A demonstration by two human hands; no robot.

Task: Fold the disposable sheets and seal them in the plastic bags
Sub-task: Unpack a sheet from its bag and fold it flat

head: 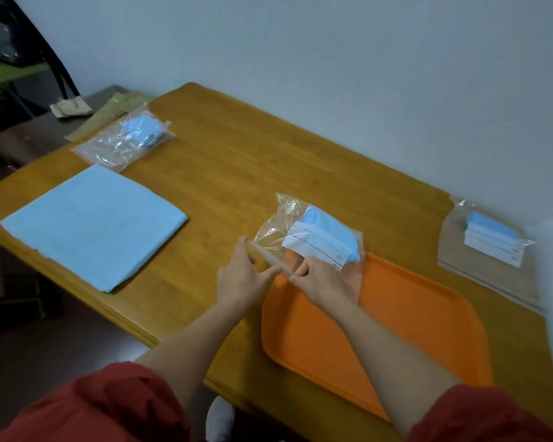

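A clear plastic bag (278, 224) with a folded blue sheet (326, 228) inside lies partly on the orange tray (412, 314). My left hand (240, 275) pinches the bag's mouth strip at its left part. Right beside it, my right hand (320, 279) pinches the same strip. A flat blue sheet (93, 221) lies unfolded on the table's left. Another bag with a blue sheet (131, 138) rests at the far left. A third bag holding a folded sheet (489, 237) lies at the right.
The wooden table (237, 154) stands against a pale wall. Brownish paper (109, 113) lies beyond the far-left bag. A dark side table (29, 132) with a crumpled scrap stands to the left. A white shoe (219, 419) shows under the table's near edge.
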